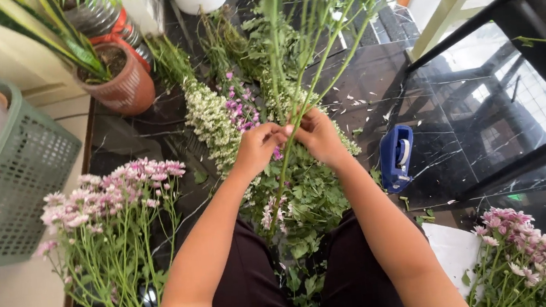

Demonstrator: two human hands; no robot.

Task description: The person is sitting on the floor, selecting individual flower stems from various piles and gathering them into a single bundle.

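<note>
both hands meet at the middle of the view over a black marble table [469,108]; the left hand [258,147] is curled shut around a bundle of green stems [293,85], fingers wrapped tight; the right hand [319,135] is closed too, pinching the same stems from the other side, fingertips touching the left hand's; the stems rise tilted away from the person, their tops running out of the picture, while the cut ends hang down between the forearms over a heap of leafy greens [304,204]; beside the grip lie white filler flowers [210,123] and small purple blooms [240,106]; a blue tape dispenser [397,157] sits just right of the right wrist, apart from it; pink chrysanthemums [106,193] lie on the left of the table, another pink bunch [536,248] rests on white paper at lower right; a terracotta pot [122,81] and a green basket [9,185] stand at far left.

as a judgement: the stems are thin and long, so a squeeze too hard at the pinch could kink or snap one; if either hand loosens, the bundle could splay and slide down into the greens; the tall top-heavy ends could tip and pull the grip askew; an elbow swinging out might sweep the dispenser or crush the pink bunches lying near.
</note>
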